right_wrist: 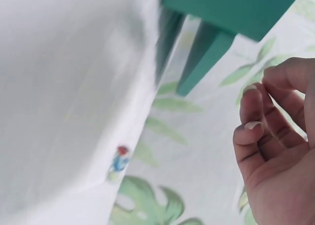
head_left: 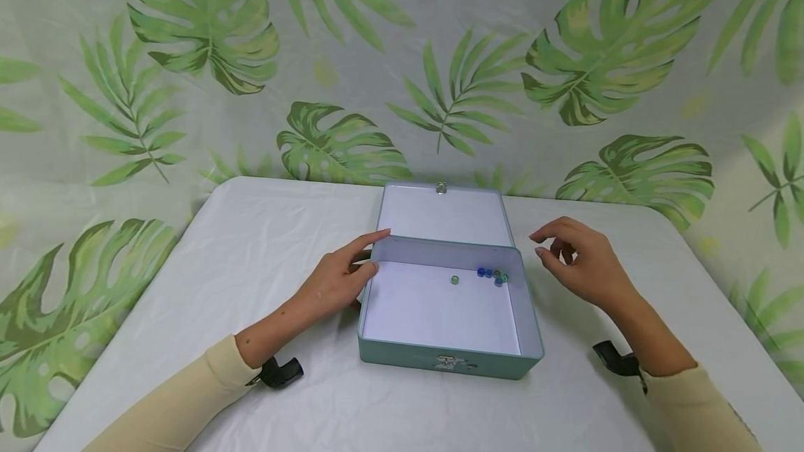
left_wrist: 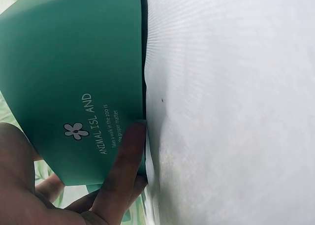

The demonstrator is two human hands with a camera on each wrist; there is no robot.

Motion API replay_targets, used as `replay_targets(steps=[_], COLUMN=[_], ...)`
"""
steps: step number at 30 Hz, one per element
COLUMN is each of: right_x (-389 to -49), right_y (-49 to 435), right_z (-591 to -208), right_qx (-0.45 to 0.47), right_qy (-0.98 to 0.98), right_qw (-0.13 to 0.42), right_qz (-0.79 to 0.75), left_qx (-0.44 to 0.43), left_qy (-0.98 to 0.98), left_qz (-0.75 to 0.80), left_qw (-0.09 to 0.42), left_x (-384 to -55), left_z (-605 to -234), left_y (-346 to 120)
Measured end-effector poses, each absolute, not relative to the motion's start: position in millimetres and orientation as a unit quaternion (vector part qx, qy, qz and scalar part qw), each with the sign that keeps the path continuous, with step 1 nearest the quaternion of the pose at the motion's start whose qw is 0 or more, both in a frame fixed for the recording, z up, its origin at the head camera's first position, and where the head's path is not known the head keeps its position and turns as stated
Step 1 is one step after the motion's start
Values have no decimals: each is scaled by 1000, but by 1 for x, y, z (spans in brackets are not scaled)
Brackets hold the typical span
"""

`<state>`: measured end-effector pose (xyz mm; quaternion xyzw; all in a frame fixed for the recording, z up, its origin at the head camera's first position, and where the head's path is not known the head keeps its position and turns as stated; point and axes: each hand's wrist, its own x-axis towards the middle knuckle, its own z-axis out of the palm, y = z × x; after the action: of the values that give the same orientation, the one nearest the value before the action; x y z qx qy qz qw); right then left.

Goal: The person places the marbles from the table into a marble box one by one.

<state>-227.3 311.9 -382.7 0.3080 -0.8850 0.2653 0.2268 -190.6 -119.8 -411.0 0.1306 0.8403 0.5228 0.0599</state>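
On the table (head_left: 440,417), the box (head_left: 408,356) is gripped at its left by the left hand (head_left: 329,284), apparently for steadiness, with 6 beads (head_left: 488,273) contained. The right hand (head_left: 587,264), loosely curled, seemingly empty, is held beside it, apart.

From above, the head view is aimed forward and down; tabletop (head_left: 283,229), green box (head_left: 427,305), left hand (head_left: 333,281) and right hand (head_left: 584,264) are taken in. Wrist views are shot low, close, turned sideways; the box is shared by all three, nearest in left.
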Motion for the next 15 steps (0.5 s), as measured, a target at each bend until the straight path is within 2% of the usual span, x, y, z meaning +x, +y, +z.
replay_targets(steps=[15], right_x=[-244], right_y=[359], right_z=[-405], right_qx=[205], right_qy=[-933], right_qw=[199], right_qz=[220], left_qx=[123], left_qy=[842], left_qz=[521], left_qw=[60], left_x=[-192], left_z=[-412], left_y=[-119])
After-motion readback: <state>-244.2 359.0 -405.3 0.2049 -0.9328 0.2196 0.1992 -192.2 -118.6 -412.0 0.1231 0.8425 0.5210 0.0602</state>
